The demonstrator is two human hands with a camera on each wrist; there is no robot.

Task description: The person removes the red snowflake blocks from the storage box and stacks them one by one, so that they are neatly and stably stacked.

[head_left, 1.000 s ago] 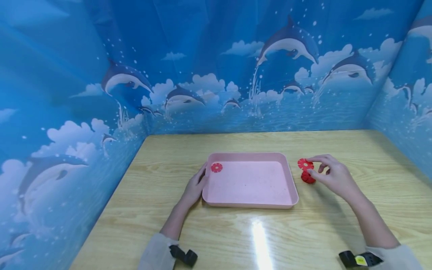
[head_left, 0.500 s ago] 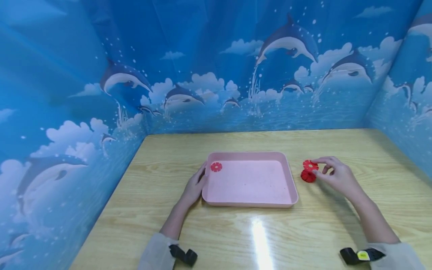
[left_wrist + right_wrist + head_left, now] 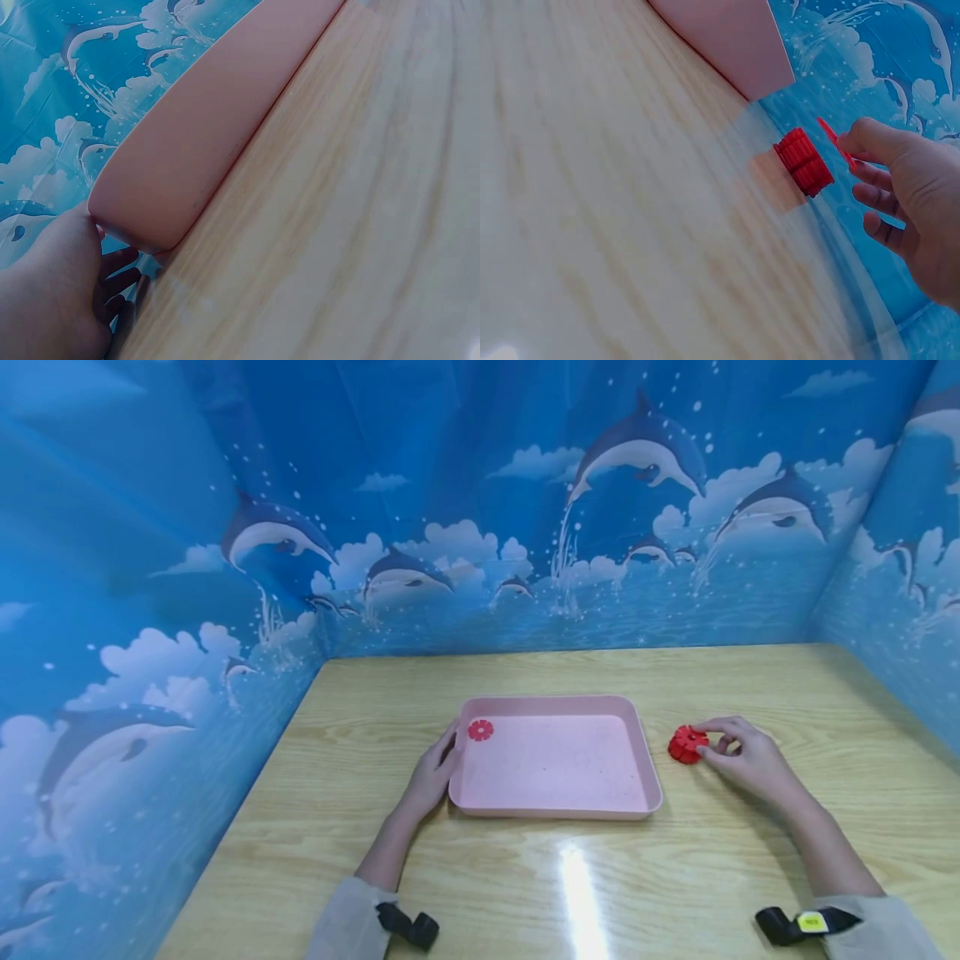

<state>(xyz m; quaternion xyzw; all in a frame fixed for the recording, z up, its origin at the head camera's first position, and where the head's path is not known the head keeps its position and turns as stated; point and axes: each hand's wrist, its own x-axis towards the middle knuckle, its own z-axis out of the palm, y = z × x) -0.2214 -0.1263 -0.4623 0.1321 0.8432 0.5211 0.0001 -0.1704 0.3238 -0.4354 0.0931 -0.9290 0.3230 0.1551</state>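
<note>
My right hand [image 3: 746,758] pinches a thin red notched snowflake disc [image 3: 835,142] between thumb and fingers. Just below it a short stack of the same red discs [image 3: 805,162] stands on the table; in the head view the held disc overlaps the stack's top. My left hand [image 3: 432,774] grips the left side of a shallow pink tray [image 3: 555,816], its thumb at the rim and its other fingers low along the outer wall, as the left wrist view [image 3: 56,289] has it. One red snowflake disc [image 3: 481,730] lies flat inside the tray's upper left corner.
The wood-grain table [image 3: 375,710] carries the tray in its middle, and the disc stack is right of the tray. Blue dolphin-print sheeting [image 3: 465,527] walls off the back and both sides. A bright light reflection [image 3: 581,893] shows on the near tabletop.
My right hand has lowered the pinched disc from above the stack until it overlaps the stack's top. The left hand and the tray stay where they were.
</note>
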